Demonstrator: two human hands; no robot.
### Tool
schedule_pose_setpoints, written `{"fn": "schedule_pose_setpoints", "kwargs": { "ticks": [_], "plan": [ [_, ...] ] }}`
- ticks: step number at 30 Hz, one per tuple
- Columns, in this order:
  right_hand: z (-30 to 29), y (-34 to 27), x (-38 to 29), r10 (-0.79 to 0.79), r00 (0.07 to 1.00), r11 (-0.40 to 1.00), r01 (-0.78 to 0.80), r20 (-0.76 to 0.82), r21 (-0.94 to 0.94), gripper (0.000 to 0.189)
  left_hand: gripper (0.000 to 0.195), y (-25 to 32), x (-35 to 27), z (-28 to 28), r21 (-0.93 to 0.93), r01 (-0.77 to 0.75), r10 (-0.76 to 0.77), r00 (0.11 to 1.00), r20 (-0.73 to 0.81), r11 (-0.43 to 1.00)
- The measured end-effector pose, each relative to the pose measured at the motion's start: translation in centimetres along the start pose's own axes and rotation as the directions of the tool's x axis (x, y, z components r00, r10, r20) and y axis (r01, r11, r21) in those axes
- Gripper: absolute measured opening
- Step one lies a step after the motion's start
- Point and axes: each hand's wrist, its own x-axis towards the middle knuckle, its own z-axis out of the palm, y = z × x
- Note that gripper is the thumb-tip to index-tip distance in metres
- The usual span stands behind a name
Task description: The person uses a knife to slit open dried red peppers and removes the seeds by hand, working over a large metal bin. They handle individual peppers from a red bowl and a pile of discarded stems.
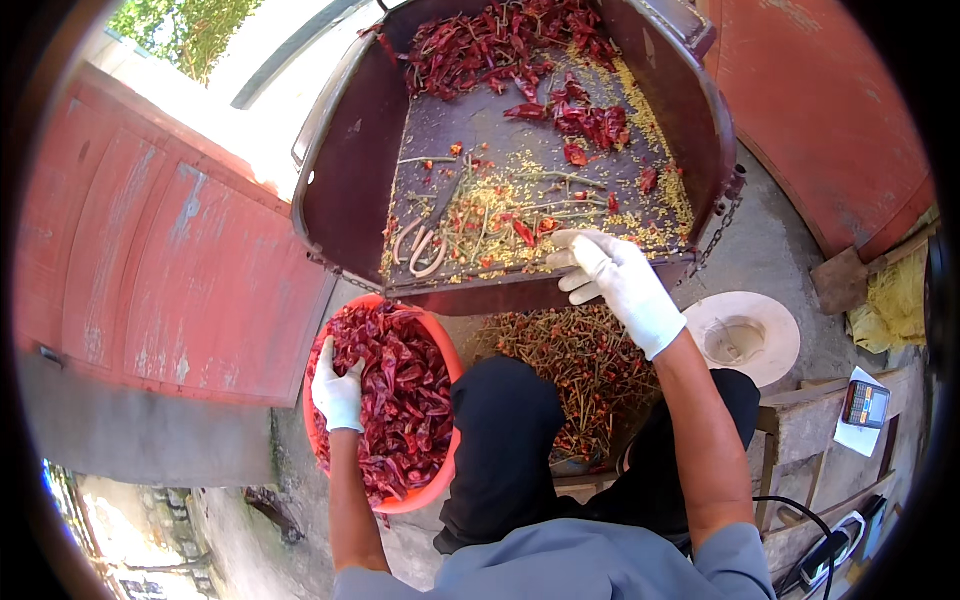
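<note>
My left hand (pixel 339 388), in a white glove, rests on the dried red chili peppers (pixel 405 405) heaped in a round orange-red plastic basin (pixel 448 480). Its thumb and fingers are apart; whether a pepper lies under them is hard to tell. My right hand (pixel 611 281), gloved too, is over the near edge of a dark metal cart bed (pixel 480 296), fingers spread and slightly curled, with nothing seen in them. On the bed lie scissors (pixel 427 240) with pale handles, loose seeds (pixel 487 202), cut stems (pixel 559 178) and a pile of dried chilies (pixel 480 52) at the far end.
Between my knees and the cart, a heap of chili stems (pixel 585 367) lies low down. A pale brimmed hat (pixel 742 337) is on the right. Farther right, a calculator-like device (pixel 867 405) sits on a wooden bench (pixel 814 427). Red metal panels (pixel 187 247) flank the cart, and a chain (pixel 716 240) hangs at its corner.
</note>
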Motion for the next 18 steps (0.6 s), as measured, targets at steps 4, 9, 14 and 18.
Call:
{"fn": "schedule_pose_setpoints", "kwargs": {
  "ticks": [4, 9, 14, 18],
  "plan": [
    [-0.9, -0.1, -0.1, 0.019, 1.0, 1.0, -0.019, -0.025, 0.001, 0.042, 0.072, -6.0, 0.0, -2.2, 0.426, -0.167, 0.153, 0.986, 0.066, 0.889],
    [-0.7, -0.2, 0.3, 0.033, 0.998, 0.999, -0.034, -0.06, -0.009, 0.04, 0.047, -4.6, 1.7, -0.6, -0.088, 0.018, -0.011, 0.997, 0.08, 0.996],
    [-0.4, 0.1, 0.5, 0.102, 0.995, 0.987, -0.103, -0.019, -0.123, 0.043, 0.028, 9.5, 5.5, 5.1, -0.502, -0.048, 0.185, 0.956, 0.227, 0.864],
    [-0.8, 0.2, 0.5, 0.102, 0.993, 0.982, -0.11, -0.063, -0.155, 0.045, 0.029, 20.1, 9.4, 11.1, -0.477, -0.267, 0.43, 0.862, 0.271, 0.837]
  ]
}}
